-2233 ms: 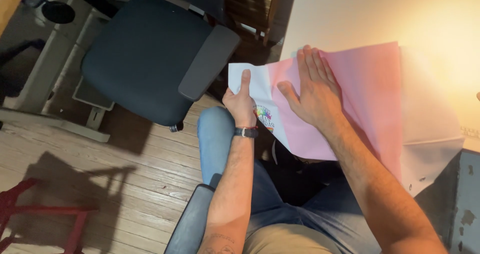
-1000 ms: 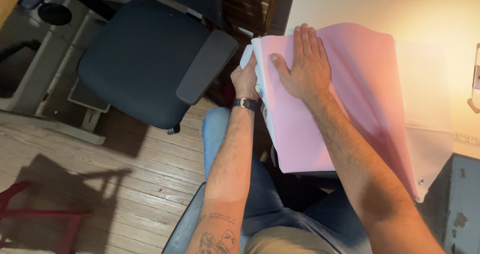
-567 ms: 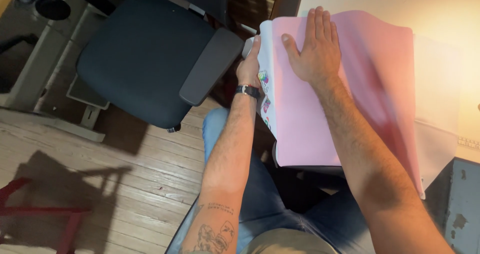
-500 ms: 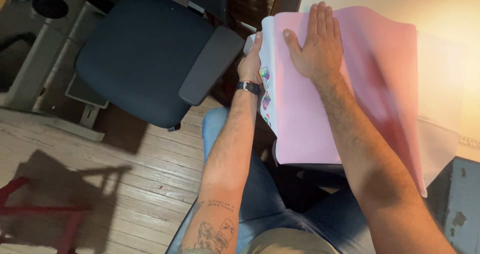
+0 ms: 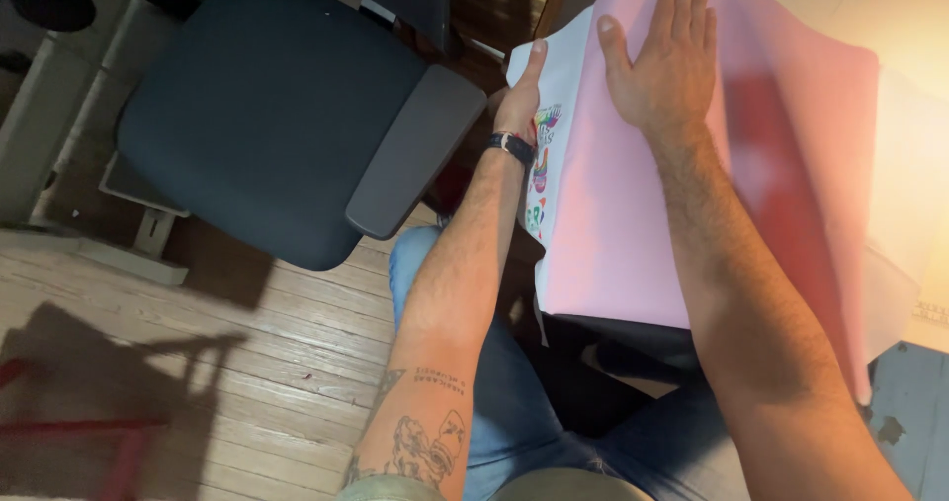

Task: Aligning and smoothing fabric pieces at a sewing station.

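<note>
Fingers pressed together, the right hand [image 5: 664, 61] lies flat on pink paper [image 5: 633, 224]; the left hand [image 5: 519, 101] pinches the white printed sheet's [image 5: 554, 76] left edge.

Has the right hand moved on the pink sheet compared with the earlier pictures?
Yes. The right hand has slid up the pink sheet, away from the person and toward its far edge, while the office chair hardly shifted in view.

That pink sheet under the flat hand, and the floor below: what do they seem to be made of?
The pink sheet looks like thin matte paper: it drapes over the edge and bends smoothly without sheen. The floor looks like worn wooden planks, with visible board seams and grain.
</note>
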